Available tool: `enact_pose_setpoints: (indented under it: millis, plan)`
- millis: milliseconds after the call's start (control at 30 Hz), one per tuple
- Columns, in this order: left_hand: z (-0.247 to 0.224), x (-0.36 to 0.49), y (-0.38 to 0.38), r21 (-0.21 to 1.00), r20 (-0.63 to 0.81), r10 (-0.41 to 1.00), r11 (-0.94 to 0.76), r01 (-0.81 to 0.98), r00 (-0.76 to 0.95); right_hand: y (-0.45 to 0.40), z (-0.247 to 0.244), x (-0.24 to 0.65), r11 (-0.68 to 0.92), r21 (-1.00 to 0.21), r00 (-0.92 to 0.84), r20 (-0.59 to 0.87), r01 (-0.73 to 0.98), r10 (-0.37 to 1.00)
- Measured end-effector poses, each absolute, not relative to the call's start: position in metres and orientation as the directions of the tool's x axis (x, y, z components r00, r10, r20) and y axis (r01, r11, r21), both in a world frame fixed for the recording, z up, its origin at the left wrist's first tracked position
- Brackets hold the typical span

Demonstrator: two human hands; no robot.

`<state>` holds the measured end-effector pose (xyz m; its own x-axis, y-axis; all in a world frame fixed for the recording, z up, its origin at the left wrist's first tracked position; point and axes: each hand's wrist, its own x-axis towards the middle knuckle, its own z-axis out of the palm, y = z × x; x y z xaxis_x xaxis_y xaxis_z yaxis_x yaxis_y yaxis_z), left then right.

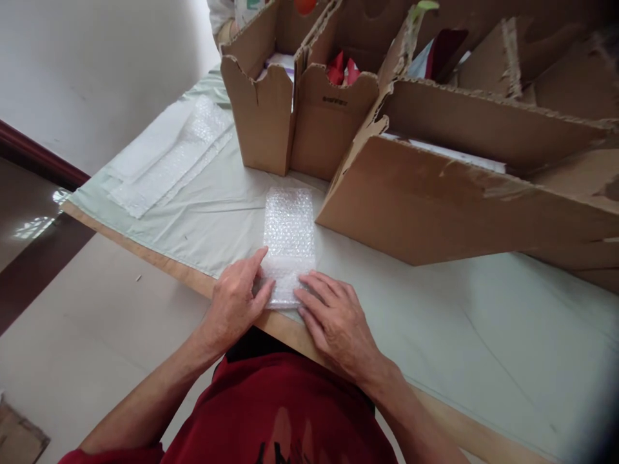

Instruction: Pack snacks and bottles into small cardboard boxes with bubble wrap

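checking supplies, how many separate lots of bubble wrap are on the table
2: a bubble-wrap piece touched by the left hand and right hand, and overlapping sheets left of the cardboard boxes. Others may hide behind the boxes.

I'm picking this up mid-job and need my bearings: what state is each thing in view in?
Bubble wrap piece: flat on the table, near end apparently folded over; whether anything is inside, I can't tell.
Left hand: open, at the piece's left edge.
Right hand: open, slightly curled, at its right edge.
Packing sheets: lying flat, overlapping.
Cardboard boxes: open-topped, rough-edged.
Table cover: spread out, wrinkled.
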<state>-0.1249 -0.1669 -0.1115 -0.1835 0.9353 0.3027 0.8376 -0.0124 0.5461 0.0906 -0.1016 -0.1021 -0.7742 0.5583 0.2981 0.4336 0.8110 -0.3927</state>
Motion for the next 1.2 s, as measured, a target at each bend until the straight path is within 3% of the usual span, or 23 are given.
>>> enact_pose_setpoints:
  millis: [100, 233, 367, 433, 533, 633, 733, 900, 1000, 1100, 1200]
  plan:
    - [-0.101, -0.127, -0.177, 0.550, 0.376, 0.922, -0.138, 0.823, -0.096, -0.098, -0.102, 0.088, 0.797, -0.424, -0.756, 0.314, 0.430, 0.575]
    - [-0.094, -0.125, -0.190, 0.574, 0.389, 0.916, -0.327, 0.751, 0.102, -0.094, -0.090, 0.089, 0.713, -0.573, -0.761, 0.224, 0.403, 0.609]
    - [-0.099, -0.121, -0.188, 0.653, 0.305, 0.952, -0.199, 0.730, -0.013, -0.090, -0.083, 0.088, 0.584, -0.683, -0.700, 0.147, 0.439, 0.698]
    - [-0.103, -0.119, -0.184, 0.646, 0.283, 0.956, -0.131, 0.752, -0.077, -0.090, -0.085, 0.089, 0.617, -0.647, -0.623, 0.268, 0.449, 0.735]
    - [-0.107, -0.118, -0.177, 0.588, 0.293, 0.950, -0.092, 0.804, -0.105, -0.094, -0.091, 0.094, 0.732, -0.510, -0.586, 0.449, 0.451, 0.674]
    - [-0.109, -0.118, -0.175, 0.569, 0.296, 0.946, -0.065, 0.820, -0.131, -0.096, -0.097, 0.098, 0.809, -0.421, -0.706, 0.415, 0.409, 0.573]
    - [-0.105, -0.119, -0.178, 0.545, 0.366, 0.921, -0.097, 0.833, -0.133, -0.093, -0.100, 0.096, 0.836, -0.408, -0.781, 0.352, 0.367, 0.515]
    - [-0.095, -0.121, -0.189, 0.579, 0.387, 0.921, -0.283, 0.765, 0.047, -0.084, -0.090, 0.092, 0.719, -0.601, -0.788, 0.227, 0.349, 0.572]
    - [-0.097, -0.122, -0.187, 0.609, 0.368, 0.930, -0.260, 0.749, 0.023, -0.082, -0.085, 0.091, 0.646, -0.645, -0.759, 0.153, 0.409, 0.633]
    - [-0.104, -0.124, -0.174, 0.566, 0.354, 0.933, -0.165, 0.808, -0.057, -0.082, -0.088, 0.091, 0.682, -0.556, -0.662, 0.284, 0.475, 0.693]
    - [-0.111, -0.126, -0.161, 0.514, 0.357, 0.925, -0.081, 0.854, -0.128, -0.083, -0.094, 0.091, 0.770, -0.445, -0.670, 0.397, 0.458, 0.628]
